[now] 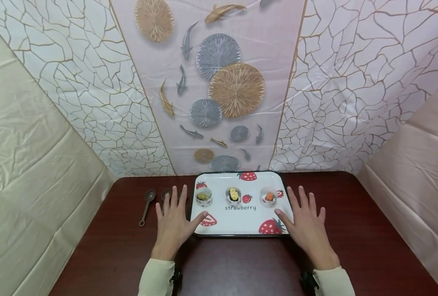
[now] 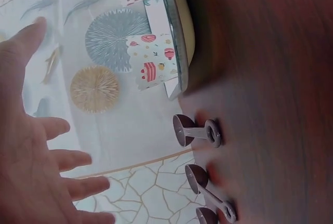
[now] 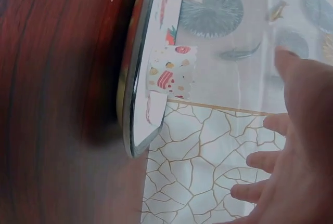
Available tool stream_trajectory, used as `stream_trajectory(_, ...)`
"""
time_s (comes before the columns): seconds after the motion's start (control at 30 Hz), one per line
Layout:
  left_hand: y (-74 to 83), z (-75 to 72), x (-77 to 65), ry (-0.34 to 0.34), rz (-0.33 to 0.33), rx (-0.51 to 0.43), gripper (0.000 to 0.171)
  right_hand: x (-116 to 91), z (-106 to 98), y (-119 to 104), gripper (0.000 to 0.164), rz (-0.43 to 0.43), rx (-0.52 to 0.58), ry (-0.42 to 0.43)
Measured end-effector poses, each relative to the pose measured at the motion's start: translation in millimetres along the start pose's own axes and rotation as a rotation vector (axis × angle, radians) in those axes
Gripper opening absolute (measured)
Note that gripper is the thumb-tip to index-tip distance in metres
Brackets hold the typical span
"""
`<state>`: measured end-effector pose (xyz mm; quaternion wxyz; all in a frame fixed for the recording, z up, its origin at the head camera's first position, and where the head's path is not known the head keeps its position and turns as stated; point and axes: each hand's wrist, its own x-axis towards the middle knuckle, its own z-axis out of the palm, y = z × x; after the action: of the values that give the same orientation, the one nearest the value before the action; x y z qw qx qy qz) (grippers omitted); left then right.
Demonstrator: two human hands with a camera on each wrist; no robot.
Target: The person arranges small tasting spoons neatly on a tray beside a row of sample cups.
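Observation:
A white strawberry-print tray point(image 1: 237, 224) with a dark rim lies on the table. Three small patterned paper cups stand in a row on it: the left cup point(image 1: 204, 202) holds something green, the middle cup point(image 1: 233, 202) something yellow with a dark edge, the right cup point(image 1: 268, 203) something orange. My left hand point(image 1: 174, 226) is spread at the tray's left side, its thumb over the edge. On the opposite side my right hand point(image 1: 307, 222) is spread likewise. Both hands hold nothing; in the wrist views they appear raised above the table.
Brown measuring spoons lie left of the tray: one spoon point(image 1: 146, 205) in full sight, another spoon point(image 2: 183, 130) and a spoon point(image 2: 196, 179) partly behind my left hand in the head view. A patterned cloth point(image 1: 237, 135) hangs behind the dark red wooden table point(image 1: 104, 255).

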<state>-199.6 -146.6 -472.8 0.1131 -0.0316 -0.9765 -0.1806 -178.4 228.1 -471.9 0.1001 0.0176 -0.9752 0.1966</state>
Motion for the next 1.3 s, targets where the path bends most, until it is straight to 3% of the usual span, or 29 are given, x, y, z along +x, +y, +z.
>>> stream_trajectory(0.37, 0.1, -3.6, -12.3, 0.045, -0.004, -0.095, 0.101, -12.8, -3.5, -0.7, 0.072, 0.066, 0.234, 0.128)
stream_trajectory(0.7, -2.2, 3.2, -20.0, -0.044, -0.175, -0.327, 0.080, -26.4, 7.5, 1.6, 0.057, 0.282, 0.466, 0.198)
stream_trajectory(0.9, -7.8, 10.0, -25.3, -0.018, -0.233, -0.457, 0.061, -29.1, 16.5, 12.7, 0.058, 0.381, 0.511, 0.147)
stream_trajectory(1.1, -11.9, 14.2, -29.9, -0.002, -0.278, -0.531, 0.046, -28.1, 23.7, 22.2, 0.055, 0.424, 0.481, 0.092)
stream_trajectory(1.3, -16.9, 20.4, -30.4, -0.068, -0.327, -0.581, 0.041, -25.4, 27.4, 26.2, 0.043, 0.433, 0.503, 0.025)
